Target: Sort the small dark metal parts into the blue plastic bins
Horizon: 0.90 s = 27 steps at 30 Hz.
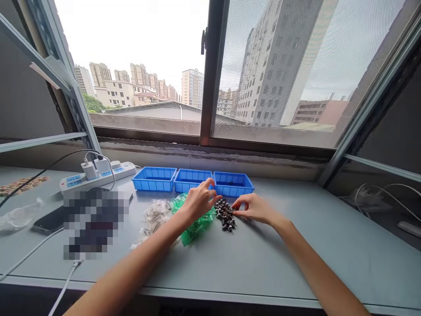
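A pile of small dark metallic parts [225, 216] lies on the grey table. My left hand [200, 201] hovers over the green pieces beside the pile, its thumb and forefinger apart with nothing visible between them. At the pile's right edge, my right hand [253, 208] has its fingers curled together; what they pinch, if anything, is too small to make out. Green flat pieces [197, 226] are heaped left of the dark parts, partly behind my left forearm. Clear plastic-looking pieces [156, 215] lie farther left. Behind is the right blue bin [234, 191], with something dark inside.
Two more blue bins, the left one [154, 185] and the middle one [187, 186], stand in the same row below the window. A power strip [108, 173] with plugs and cables is at left. Nearby lie a dark phone-like device [49, 219] and a crumpled plastic bag [21, 215].
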Each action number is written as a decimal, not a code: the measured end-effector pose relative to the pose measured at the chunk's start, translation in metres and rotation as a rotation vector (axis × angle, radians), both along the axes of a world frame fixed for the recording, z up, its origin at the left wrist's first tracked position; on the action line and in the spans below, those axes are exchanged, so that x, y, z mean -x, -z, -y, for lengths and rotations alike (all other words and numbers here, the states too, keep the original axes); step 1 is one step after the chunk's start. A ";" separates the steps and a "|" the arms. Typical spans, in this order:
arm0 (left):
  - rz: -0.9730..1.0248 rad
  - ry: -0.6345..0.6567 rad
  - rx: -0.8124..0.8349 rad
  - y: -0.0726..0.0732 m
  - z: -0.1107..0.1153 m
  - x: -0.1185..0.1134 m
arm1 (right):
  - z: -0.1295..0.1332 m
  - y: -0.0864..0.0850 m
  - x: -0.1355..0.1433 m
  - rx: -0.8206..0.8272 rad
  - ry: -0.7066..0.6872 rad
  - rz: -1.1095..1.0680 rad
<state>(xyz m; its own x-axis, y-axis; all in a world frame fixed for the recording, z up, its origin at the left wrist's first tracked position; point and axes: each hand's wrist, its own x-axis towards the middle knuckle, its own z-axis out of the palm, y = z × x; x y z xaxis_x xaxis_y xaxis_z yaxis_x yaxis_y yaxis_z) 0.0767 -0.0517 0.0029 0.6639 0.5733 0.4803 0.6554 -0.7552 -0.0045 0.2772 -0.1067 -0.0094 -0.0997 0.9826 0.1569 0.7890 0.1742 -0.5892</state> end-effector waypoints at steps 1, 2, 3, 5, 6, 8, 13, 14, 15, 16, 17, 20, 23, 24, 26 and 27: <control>0.000 0.007 0.006 0.000 0.000 0.000 | 0.000 -0.001 0.000 -0.018 0.010 0.015; 0.000 0.015 0.009 0.001 0.000 0.001 | 0.000 -0.002 0.000 -0.035 0.021 0.026; -0.005 0.028 0.012 0.001 -0.001 0.001 | 0.000 -0.003 0.001 -0.050 0.032 0.027; -0.036 0.076 0.022 0.001 -0.001 0.002 | 0.000 -0.004 0.003 -0.070 0.055 -0.010; -0.063 0.111 0.029 0.001 0.000 0.002 | -0.001 -0.004 0.006 -0.070 0.057 -0.054; -0.111 0.173 0.038 0.001 0.000 0.002 | -0.002 -0.004 0.012 -0.062 0.040 -0.182; -0.065 0.208 0.020 0.002 0.001 0.001 | -0.003 0.002 0.034 -0.010 -0.016 -0.455; -0.047 0.215 0.009 0.003 0.000 0.001 | -0.003 0.003 0.037 0.003 -0.025 -0.481; -0.034 0.222 -0.006 0.003 0.000 0.001 | -0.004 0.004 0.040 0.015 -0.036 -0.506; -0.027 0.230 -0.023 0.003 -0.001 0.002 | -0.004 0.005 0.041 0.026 -0.047 -0.532; -0.027 0.233 -0.042 0.004 -0.001 0.002 | -0.004 0.006 0.042 0.035 -0.058 -0.557; -0.024 0.224 -0.087 0.004 -0.003 0.002 | -0.005 0.007 0.043 0.058 -0.075 -0.618; 0.009 0.224 -0.111 0.005 -0.004 0.002 | -0.007 0.006 0.041 0.095 -0.062 -0.683; 0.023 0.224 -0.120 0.005 -0.004 0.002 | -0.007 0.005 0.041 0.108 -0.057 -0.713; 0.046 0.220 -0.139 0.005 -0.005 0.002 | -0.008 0.005 0.040 0.133 -0.046 -0.781; 0.054 0.217 -0.148 0.005 -0.005 0.003 | -0.008 0.005 0.040 0.147 -0.040 -0.816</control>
<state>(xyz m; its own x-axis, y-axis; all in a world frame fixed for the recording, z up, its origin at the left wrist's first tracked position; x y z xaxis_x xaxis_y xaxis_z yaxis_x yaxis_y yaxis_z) 0.0740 -0.0468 -0.0022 0.7349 0.3409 0.5862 0.4801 -0.8721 -0.0946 0.2367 -0.0987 -0.0142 -0.0451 0.9968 0.0656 0.0986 0.0698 -0.9927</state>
